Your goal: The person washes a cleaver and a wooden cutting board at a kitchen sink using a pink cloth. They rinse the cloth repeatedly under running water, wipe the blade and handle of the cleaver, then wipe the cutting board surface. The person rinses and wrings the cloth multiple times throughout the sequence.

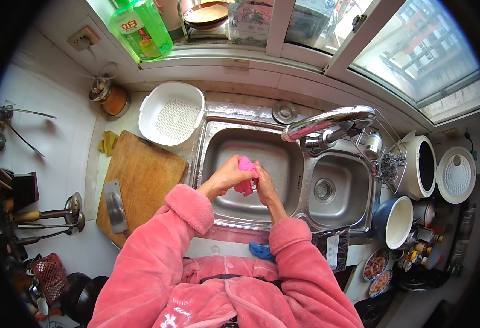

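Over the large basin of a stainless steel sink [256, 133], both my hands grip a bunched pink cloth [247, 166]. My left hand [226, 177] pinches it from the left, thumb across its front. On the other side my right hand [265, 185] presses against it with curled fingers. Part of the cloth hangs below the fingers, and the rest is hidden in the grip. To the right of the hands arches a chrome faucet [334, 117], its spout end over the basin's far right corner. No water stream shows under it.
A cleaver [116, 207] lies on the wooden cutting board [147, 172] at left, beside a white draining basket [178, 112]. Right of the small basin [338, 186] stand a wire rack [381, 151] and a blue bowl [393, 221]. A blue cloth [261, 251] rests on the front edge.
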{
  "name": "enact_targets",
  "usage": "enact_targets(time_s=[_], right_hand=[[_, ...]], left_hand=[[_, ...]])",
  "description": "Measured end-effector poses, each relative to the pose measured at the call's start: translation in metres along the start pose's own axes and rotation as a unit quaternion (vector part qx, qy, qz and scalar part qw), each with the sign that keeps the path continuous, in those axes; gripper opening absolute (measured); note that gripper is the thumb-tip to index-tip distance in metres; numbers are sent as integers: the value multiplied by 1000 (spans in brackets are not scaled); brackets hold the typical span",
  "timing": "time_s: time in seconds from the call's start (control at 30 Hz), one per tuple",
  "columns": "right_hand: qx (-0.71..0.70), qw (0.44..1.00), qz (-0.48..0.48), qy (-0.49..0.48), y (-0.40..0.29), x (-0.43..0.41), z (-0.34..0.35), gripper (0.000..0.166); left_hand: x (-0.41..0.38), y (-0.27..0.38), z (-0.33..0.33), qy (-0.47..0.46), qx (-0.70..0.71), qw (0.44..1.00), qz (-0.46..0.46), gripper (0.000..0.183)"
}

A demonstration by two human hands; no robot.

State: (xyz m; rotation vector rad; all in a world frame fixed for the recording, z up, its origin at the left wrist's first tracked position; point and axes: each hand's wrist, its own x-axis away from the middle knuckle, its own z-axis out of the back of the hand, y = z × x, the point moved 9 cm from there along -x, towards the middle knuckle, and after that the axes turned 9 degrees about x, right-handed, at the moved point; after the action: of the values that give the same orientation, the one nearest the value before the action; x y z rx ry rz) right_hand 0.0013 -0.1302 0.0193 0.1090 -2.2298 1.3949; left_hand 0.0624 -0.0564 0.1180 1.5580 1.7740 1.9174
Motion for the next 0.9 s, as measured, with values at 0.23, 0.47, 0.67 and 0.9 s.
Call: enact_targets(time_s=[0.23,0.47,0.67,0.9], right_hand=[[-18,997,62,-50,-23,3,-4,46],[-75,990,0,-118,-2,19,-18,71],[-145,980,1,-137,4,29,-27,78],[-177,976,-76,-105,11,29,-10,52]], left_hand=[[-3,-11,4,30,-3,1000,7,26],[-3,-30,5,74,275,959,4,16],[-42,-57,19,93,159,982,-38,12],[34,22,-12,168,-293,882,-329,41]])
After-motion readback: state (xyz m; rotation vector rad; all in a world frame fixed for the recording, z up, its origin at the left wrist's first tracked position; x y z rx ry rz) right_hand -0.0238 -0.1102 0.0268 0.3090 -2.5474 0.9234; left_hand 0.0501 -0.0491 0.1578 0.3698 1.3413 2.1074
